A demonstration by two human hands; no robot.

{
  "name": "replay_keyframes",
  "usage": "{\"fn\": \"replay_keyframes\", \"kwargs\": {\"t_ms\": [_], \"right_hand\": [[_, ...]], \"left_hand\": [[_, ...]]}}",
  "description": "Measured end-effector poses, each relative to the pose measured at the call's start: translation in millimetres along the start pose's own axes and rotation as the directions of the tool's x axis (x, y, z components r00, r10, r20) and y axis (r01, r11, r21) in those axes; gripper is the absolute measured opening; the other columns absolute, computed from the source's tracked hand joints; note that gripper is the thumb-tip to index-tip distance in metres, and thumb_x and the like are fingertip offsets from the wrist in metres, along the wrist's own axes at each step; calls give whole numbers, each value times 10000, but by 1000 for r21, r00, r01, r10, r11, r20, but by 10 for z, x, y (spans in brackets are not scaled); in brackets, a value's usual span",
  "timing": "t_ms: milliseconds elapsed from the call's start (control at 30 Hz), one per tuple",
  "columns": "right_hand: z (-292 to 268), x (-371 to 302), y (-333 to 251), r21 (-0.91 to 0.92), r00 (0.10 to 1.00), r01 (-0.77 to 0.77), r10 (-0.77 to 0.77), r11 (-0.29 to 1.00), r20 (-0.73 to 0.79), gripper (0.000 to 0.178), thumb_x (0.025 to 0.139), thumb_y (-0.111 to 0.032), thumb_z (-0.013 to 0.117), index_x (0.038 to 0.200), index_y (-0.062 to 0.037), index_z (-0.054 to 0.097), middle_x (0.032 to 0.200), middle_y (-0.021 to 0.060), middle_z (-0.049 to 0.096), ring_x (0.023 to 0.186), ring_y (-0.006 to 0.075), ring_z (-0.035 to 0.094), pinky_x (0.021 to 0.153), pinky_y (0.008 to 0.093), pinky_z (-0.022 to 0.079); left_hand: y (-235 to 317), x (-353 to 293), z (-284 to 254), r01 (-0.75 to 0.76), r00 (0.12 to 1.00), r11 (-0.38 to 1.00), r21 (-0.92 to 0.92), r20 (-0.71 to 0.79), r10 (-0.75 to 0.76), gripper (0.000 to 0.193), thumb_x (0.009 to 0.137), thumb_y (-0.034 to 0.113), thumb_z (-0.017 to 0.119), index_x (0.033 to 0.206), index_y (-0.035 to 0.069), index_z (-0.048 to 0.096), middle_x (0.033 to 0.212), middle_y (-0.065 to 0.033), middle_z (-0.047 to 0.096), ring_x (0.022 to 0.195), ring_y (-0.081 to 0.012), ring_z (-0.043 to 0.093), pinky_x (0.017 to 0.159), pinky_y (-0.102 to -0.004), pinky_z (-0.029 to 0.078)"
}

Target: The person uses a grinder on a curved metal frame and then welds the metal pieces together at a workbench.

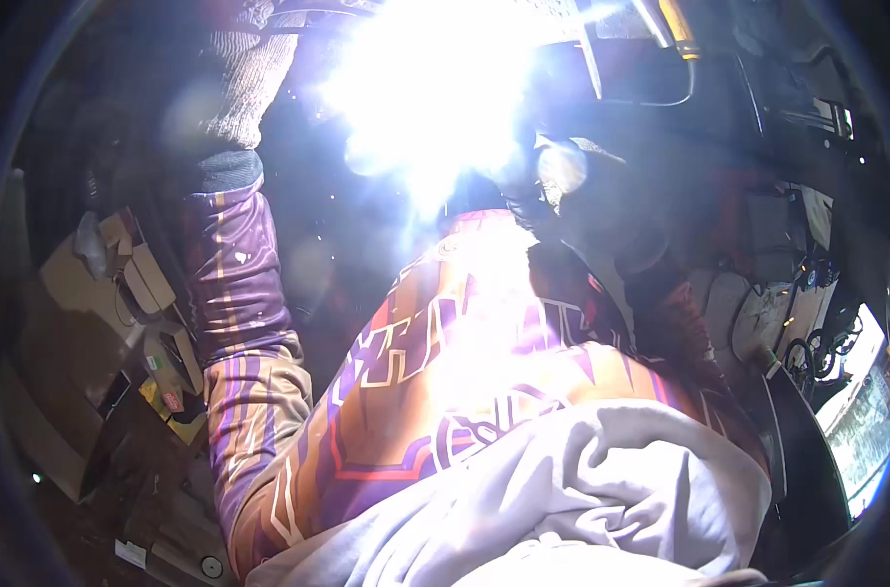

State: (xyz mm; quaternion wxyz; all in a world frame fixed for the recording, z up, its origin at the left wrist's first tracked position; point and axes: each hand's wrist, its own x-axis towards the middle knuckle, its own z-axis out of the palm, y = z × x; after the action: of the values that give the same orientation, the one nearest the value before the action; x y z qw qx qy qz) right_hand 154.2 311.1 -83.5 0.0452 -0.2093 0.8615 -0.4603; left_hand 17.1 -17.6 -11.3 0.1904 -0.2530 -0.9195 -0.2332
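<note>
A blinding white-blue glare [435,78], like a welding arc, fills the upper middle and hides the work there. At its left side is my left hand [249,83] in a pale knitted glove with a dark cuff, reaching up to a dark curved metal part [318,14]. Its fingers run out at the top edge, so I cannot tell what they grip. My right hand [559,176] is just below and right of the glare, mostly lost in shadow and flare. A dark shape [519,196] lies beside it, too unclear to name.
At upper right is a yellow-handled tool [678,29] near a thin curved wire [660,103]. Cardboard boxes [136,259] stand at left. Dark coiled cables [812,352] lie at right by a bright opening [861,421]. Small sparks fly around the glare.
</note>
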Motion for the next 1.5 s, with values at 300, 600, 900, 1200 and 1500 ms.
{"fn": "replay_keyframes", "kwargs": {"t_ms": [300,600,900,1200,1500], "right_hand": [[196,-274,457,928,938,-296,251,227,238,329,968,-47,618,1291,-12,567,1207,125,629,1078,185,646,904,341,564],[146,-267,340,490,972,-235,201,839,122,427,889,-205,756,1248,-19,617,1103,125,714,1011,206,693,877,354,557],[329,46,408,588,968,-249,180,770,174,442,842,-211,769,1219,-20,641,1026,121,728,948,177,684,838,354,548],[389,83,451,624,962,-262,145,736,232,459,822,-202,776,1215,-12,636,1041,122,719,936,181,661,855,357,533],[301,78,397,561,955,-264,132,785,265,467,839,-229,769,1223,-5,627,1052,125,712,941,189,655,862,362,526]], "left_hand": [[36,-90,-67,49,999,997,-55,-1,-49,281,943,128,645,1209,67,716,1143,-126,722,1000,-240,697,866,-345,564],[-213,-206,-97,107,993,936,-335,-8,-116,282,952,144,645,1215,71,715,1148,-120,722,993,-229,699,865,-337,564],[-561,-194,-138,170,982,869,-464,10,-187,283,962,161,645,1222,74,714,1153,-113,723,985,-218,700,864,-328,565],[-344,-163,-178,7,998,1000,-20,56,-5,301,942,36,634,1238,33,689,1272,-163,667,1140,-250,667,955,-345,569],[-258,-179,-203,-9,1000,999,51,29,8,310,924,45,669,1231,58,702,1206,-153,697,1074,-242,695,881,-334,583]]}}
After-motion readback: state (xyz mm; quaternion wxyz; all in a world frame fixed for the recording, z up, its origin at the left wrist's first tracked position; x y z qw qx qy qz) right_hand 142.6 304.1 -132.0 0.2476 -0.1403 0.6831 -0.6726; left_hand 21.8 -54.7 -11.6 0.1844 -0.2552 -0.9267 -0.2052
